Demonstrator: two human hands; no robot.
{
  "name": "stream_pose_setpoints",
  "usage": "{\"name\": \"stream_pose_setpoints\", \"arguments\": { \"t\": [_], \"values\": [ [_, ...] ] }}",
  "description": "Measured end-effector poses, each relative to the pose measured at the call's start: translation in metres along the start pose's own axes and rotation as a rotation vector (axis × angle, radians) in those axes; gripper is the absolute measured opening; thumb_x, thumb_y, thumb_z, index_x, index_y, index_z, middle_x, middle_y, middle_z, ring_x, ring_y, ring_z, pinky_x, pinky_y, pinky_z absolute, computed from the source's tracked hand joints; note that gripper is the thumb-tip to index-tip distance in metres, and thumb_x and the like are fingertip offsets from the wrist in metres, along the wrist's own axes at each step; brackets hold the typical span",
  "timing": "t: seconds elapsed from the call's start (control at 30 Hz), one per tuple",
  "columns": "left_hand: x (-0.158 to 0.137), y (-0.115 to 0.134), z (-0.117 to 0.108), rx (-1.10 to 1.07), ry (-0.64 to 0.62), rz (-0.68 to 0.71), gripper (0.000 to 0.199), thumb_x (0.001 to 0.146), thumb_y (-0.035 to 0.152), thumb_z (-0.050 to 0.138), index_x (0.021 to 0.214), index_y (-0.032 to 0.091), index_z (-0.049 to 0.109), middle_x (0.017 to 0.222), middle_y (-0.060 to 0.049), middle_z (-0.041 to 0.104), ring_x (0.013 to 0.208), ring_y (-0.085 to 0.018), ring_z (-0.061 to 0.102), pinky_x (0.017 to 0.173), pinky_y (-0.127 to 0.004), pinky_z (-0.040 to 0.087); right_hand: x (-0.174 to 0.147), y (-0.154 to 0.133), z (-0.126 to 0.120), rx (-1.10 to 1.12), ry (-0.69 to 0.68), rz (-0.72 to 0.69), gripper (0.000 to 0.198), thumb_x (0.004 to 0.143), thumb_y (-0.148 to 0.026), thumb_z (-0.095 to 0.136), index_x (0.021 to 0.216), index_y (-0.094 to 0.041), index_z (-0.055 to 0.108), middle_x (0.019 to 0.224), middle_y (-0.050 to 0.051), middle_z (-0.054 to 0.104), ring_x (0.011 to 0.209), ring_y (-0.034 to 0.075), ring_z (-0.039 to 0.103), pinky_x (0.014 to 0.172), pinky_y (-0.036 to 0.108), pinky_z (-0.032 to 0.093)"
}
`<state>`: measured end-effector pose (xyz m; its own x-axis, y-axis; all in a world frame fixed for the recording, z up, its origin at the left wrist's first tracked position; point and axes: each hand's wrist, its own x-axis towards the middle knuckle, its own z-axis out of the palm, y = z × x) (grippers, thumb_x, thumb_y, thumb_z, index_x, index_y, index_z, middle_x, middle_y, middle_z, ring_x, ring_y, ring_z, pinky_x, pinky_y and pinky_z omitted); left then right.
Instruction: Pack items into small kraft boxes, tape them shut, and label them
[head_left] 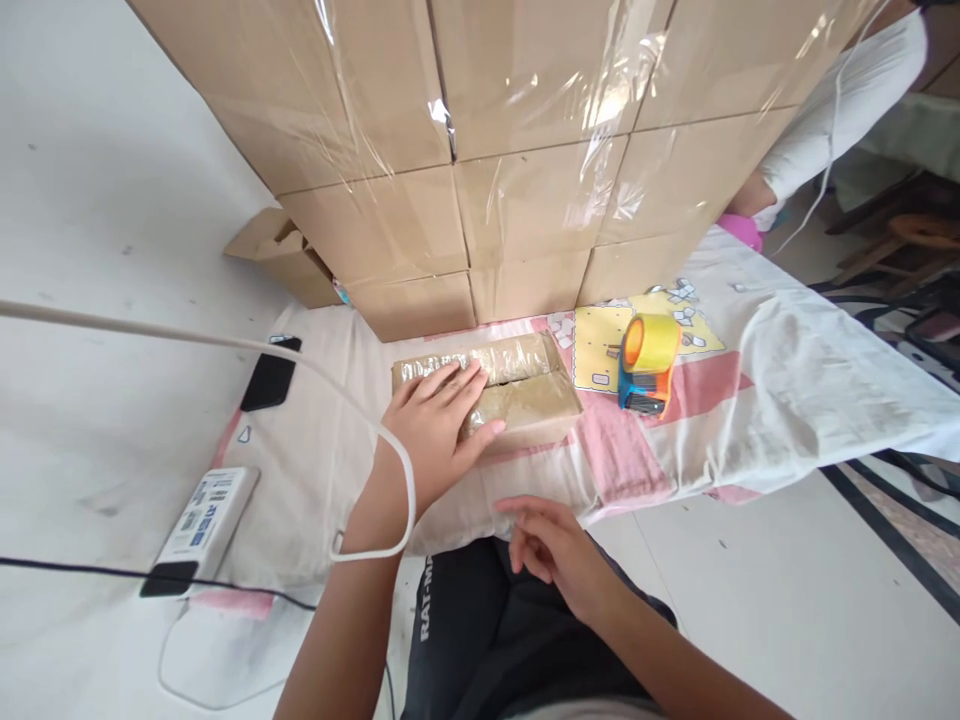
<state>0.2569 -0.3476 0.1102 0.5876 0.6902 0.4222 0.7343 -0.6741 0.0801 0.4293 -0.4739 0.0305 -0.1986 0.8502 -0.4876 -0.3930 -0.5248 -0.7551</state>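
Note:
A small cardboard box (529, 405) lies flat on the cloth, with shiny clear tape along its top and a dark gap between its flaps. My left hand (435, 420) rests palm down over the box's left part, fingers stretched out on the tape. In front of the box, above my lap, my right hand (547, 540) is in the air. Its index finger points out and the others are loosely bent, with nothing visible in them. To the right of the box stands a blue and orange tape dispenser (645, 385) with a yellow tape roll (654, 343).
Behind rises a stack of cardboard cartons (525, 200) wrapped in clear film. A partly open carton (289, 260), a black phone (271, 378) and a white power strip (202, 525) are at left. A white cable (300, 362) crosses over my left forearm. Another person's sleeve (847, 110) shows at upper right.

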Motion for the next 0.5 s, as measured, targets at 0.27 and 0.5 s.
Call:
{"name": "stream_pose_setpoints", "arguments": {
  "t": [0.27,0.5],
  "values": [
    [-0.009,0.002,0.007,0.115,0.224,0.233,0.037,0.101,0.040,0.065,0.131,0.020,0.067,0.140,-0.005,0.070,0.127,-0.027,0.068,0.109,-0.043,0.043,-0.032,-0.042,-0.097,-0.413,0.438,-0.376,0.032,0.087,-0.046,0.063,0.103,-0.019,0.069,0.069,0.002,0.068,0.052,0.012,0.045,0.054,0.028,0.036],
    [-0.024,0.018,0.029,0.108,0.442,0.228,0.028,0.094,0.025,0.076,0.120,0.018,0.071,0.119,-0.004,0.080,0.113,-0.023,0.076,0.090,-0.033,0.050,0.017,-0.109,-0.150,-1.108,1.035,-0.728,0.096,0.077,-0.062,0.074,0.153,-0.015,0.039,0.143,0.024,0.056,0.129,0.041,0.055,0.102,0.057,0.048]
  ]
}}
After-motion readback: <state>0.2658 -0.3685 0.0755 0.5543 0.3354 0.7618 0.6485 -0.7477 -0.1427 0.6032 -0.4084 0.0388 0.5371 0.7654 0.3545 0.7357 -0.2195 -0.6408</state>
